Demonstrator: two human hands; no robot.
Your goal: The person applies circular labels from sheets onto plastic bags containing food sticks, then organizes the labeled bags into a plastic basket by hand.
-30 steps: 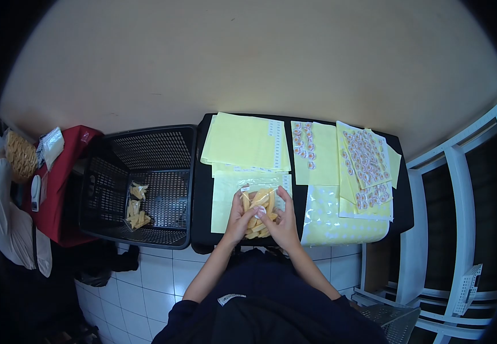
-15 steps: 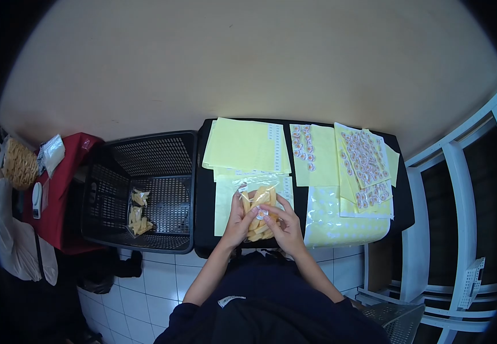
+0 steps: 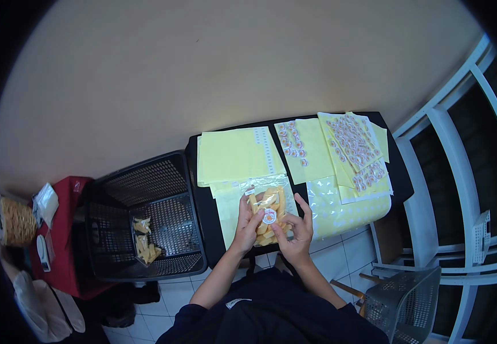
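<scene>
A clear plastic bag of pale yellow sticks [image 3: 272, 200] is held upright before me, with a round white and red sticker [image 3: 269, 216] on its front. My left hand [image 3: 248, 225] grips the bag's left side, its thumb beside the sticker. On the right, my right hand [image 3: 295, 234] holds the bag's lower right part, the thumb near the sticker's lower edge and one finger raised off the bag. Yellow sheets [image 3: 234, 156] lie just behind the bag. Sheets of round stickers [image 3: 354, 140] lie to the right on the black-covered table [image 3: 202, 213].
A black crate [image 3: 174, 199] with bagged sticks [image 3: 147, 250] stands to the left. Beyond it are a red-covered table [image 3: 65, 252], a woven basket [image 3: 18, 222], a white scale [image 3: 43, 252] and another person's sleeve [image 3: 48, 307]. A grey chair [image 3: 400, 304] is at lower right.
The view has turned and shifted. My right hand has drawn back from the sticker, with its fingers more spread, so the sticker shows fully. My left hand still holds the bag.
</scene>
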